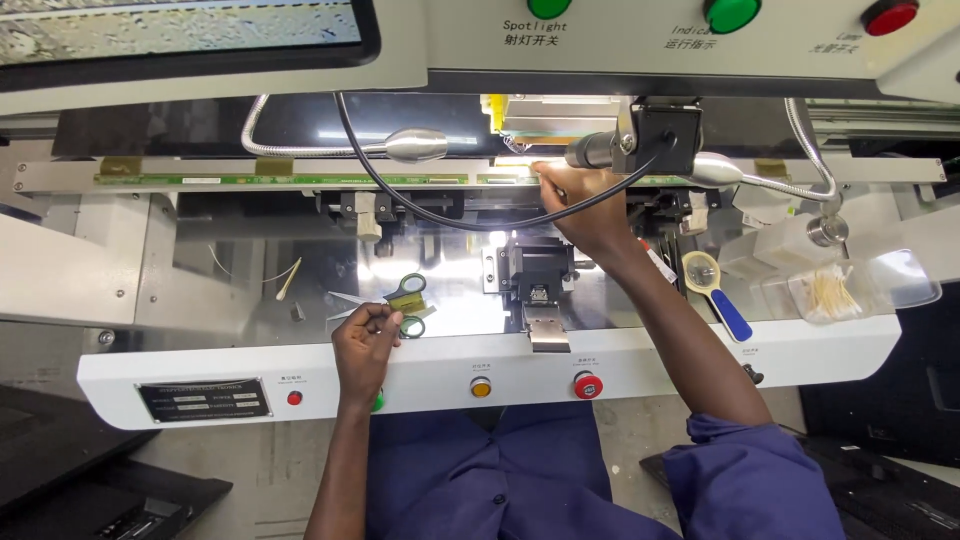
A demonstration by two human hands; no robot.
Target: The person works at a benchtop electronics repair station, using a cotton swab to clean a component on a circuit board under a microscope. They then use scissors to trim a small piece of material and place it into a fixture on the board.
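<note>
Two hands at a bonding machine: one on the scissors, one up at the long circuit strip.

The left hand [365, 340] rests near the front edge of the machine bed [200, 290], fingers curled loosely over the green-handled scissors [405, 303], which lie flat on the bed; it seems to touch the handles, though a firm hold cannot be told from this angle. The right hand [590, 215] reaches to the back edge, fingertips pinched narrow on the long green circuit strip [300, 180] under the lit head [545, 120]. A black clamp block [540, 270] sits mid-bed between the hands. A magnifier with a blue handle [715, 290] lies toward the right edge, beside a clear tray of cotton swabs [830, 290].
</note>
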